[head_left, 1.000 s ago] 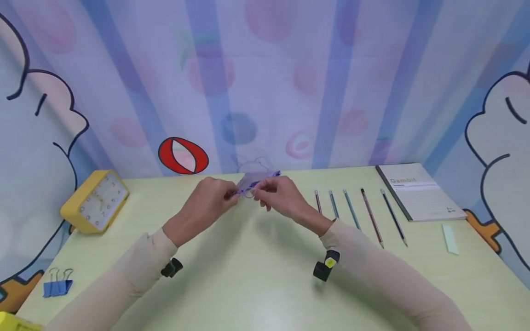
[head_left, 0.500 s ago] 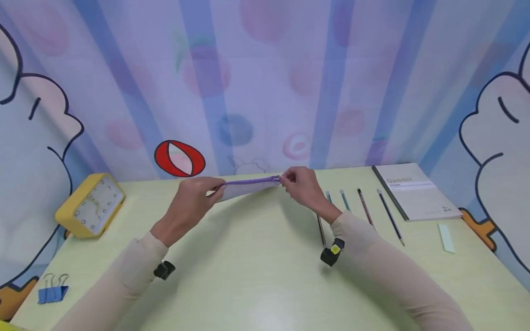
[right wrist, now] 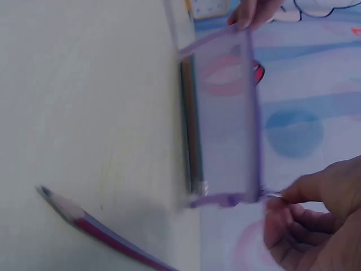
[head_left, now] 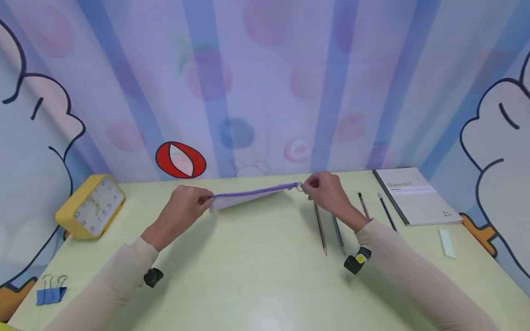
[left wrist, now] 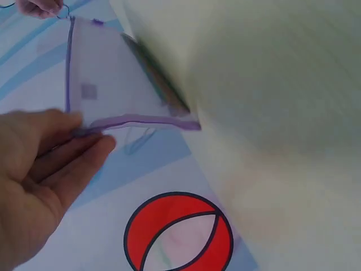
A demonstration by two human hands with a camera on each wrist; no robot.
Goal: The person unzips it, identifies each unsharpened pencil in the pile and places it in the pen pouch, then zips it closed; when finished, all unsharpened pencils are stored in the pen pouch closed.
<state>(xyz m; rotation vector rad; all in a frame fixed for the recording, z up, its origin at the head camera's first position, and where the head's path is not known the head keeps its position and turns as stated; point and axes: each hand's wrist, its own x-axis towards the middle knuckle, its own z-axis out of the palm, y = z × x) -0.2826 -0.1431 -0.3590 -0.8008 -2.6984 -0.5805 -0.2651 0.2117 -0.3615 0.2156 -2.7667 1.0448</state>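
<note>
A see-through zip pouch (head_left: 252, 196) with purple edging is stretched between both hands at the back of the table. My left hand (head_left: 184, 204) pinches its left top corner between thumb and fingers. At the other end, my right hand (head_left: 329, 193) pinches a metal ring (head_left: 300, 186) on the zip pull. The purple zip (right wrist: 255, 124) runs as one line along the top edge, with the pull at the right-hand corner. Inside the pouch, pencils (right wrist: 193, 124) lie along the bottom, as the right wrist view shows.
A red pencil (head_left: 320, 230) and several others lie right of the pouch, partly under the right arm. A notebook (head_left: 418, 195) and a pale green strip (head_left: 446, 242) are farther right. On the left stand a yellow clock (head_left: 89, 207) and a blue binder clip (head_left: 51, 295).
My right hand has drawn the zip pull from beside the left hand rightward to the pouch's far end. My left hand has shifted left, and the pouch now hangs stretched out.
</note>
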